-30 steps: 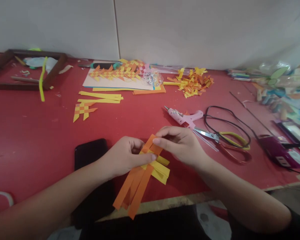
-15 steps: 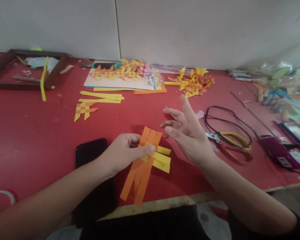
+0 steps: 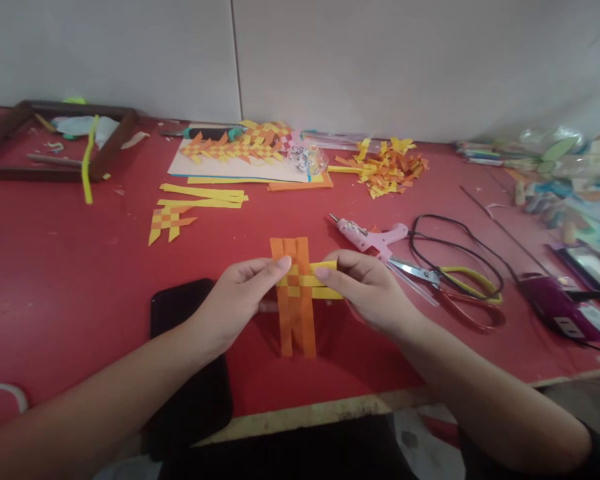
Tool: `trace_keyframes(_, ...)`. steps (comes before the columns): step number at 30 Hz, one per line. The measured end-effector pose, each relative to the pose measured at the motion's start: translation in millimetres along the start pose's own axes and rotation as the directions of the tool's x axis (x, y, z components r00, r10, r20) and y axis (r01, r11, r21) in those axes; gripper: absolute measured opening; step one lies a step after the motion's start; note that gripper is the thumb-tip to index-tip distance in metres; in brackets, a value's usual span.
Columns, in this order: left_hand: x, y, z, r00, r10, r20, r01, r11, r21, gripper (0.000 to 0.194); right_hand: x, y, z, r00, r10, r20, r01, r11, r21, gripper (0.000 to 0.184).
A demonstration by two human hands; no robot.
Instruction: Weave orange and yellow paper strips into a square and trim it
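Between my hands is a piece of woven paper strips (image 3: 294, 293), with orange strips running up and down and yellow ones crossing them in a checkered middle. My left hand (image 3: 245, 287) pinches its left edge, thumb on top near the upper part of the weave. On the other side my right hand (image 3: 365, 287) pinches the yellow strip ends (image 3: 325, 280) between thumb and fingers. The lower orange ends hang loose above the red table (image 3: 370, 353). A black phone-like slab (image 3: 185, 300) lies under my left wrist.
Right of my hands lie a pink glue gun (image 3: 367, 237), scissors (image 3: 460, 293) and a black cord (image 3: 445, 223). Farther back are a woven paper fish (image 3: 166, 222), yellow strips (image 3: 203, 195), paper scraps (image 3: 393, 167) and a brown frame (image 3: 35, 173).
My right hand let go of the orange ends, lifted away open, then came back to pinch the yellow ends. The woven piece has turned upright and moved up slightly, still in my left hand.
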State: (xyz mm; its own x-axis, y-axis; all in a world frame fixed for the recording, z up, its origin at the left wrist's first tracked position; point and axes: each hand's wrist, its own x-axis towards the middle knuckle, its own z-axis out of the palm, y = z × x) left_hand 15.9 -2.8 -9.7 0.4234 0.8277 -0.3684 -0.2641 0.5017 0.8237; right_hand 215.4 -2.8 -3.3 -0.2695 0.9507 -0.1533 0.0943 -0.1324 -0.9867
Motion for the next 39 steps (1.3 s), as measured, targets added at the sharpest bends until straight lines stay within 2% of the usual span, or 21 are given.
trace_keyframes(5,-0.2,0.7,0.0,1.000,0.011,-0.022,-0.010,0.999,0.045,0.029,1.9,6.2,-4.5,0.999,0.022,-0.037,-0.021,1.000,0.017,0.033)
trace_keyframes(11,-1.5,1.8,0.1,0.998,-0.041,-0.042,0.046,0.992,0.121,0.032,2.6,7.6,-1.9,0.997,0.017,-0.069,-0.011,0.997,0.082,0.033)
trace_keyframes(14,-2.4,2.8,1.3,0.996,-0.047,-0.076,0.059,0.984,0.170,0.029,1.3,2.9,-0.6,0.999,0.047,-0.021,-0.046,0.997,0.059,0.036)
trace_keyframes(18,-2.5,1.8,1.5,0.999,-0.018,-0.045,0.026,0.983,0.180,0.027,0.3,0.2,-0.8,0.997,0.069,0.018,-0.069,0.998,-0.006,0.031)
trace_keyframes(22,-2.2,0.3,1.9,0.996,-0.013,-0.092,0.027,0.989,0.143,0.026,1.2,4.1,-1.0,0.998,0.060,-0.030,-0.059,0.998,0.026,0.030)
trace_keyframes(26,-2.4,0.8,2.9,0.997,-0.006,-0.075,0.015,0.992,0.124,0.024,2.4,7.6,-0.3,0.996,0.034,-0.087,-0.028,0.997,0.075,0.031)
trace_keyframes(31,-3.9,3.2,2.1,0.995,0.037,-0.094,-0.018,0.980,0.198,0.026,2.1,5.3,1.7,0.996,0.048,-0.073,-0.043,0.997,0.064,0.032)
trace_keyframes(36,-4.4,3.8,1.9,0.995,0.093,-0.042,-0.077,0.954,0.291,0.028,0.6,0.7,1.9,0.996,0.074,-0.048,-0.073,0.997,0.025,0.038)
trace_keyframes(39,-4.6,4.3,2.2,0.990,0.140,-0.026,-0.124,0.935,0.332,0.031,-0.5,-0.5,0.2,0.997,0.082,0.010,-0.083,0.995,0.048,0.038)
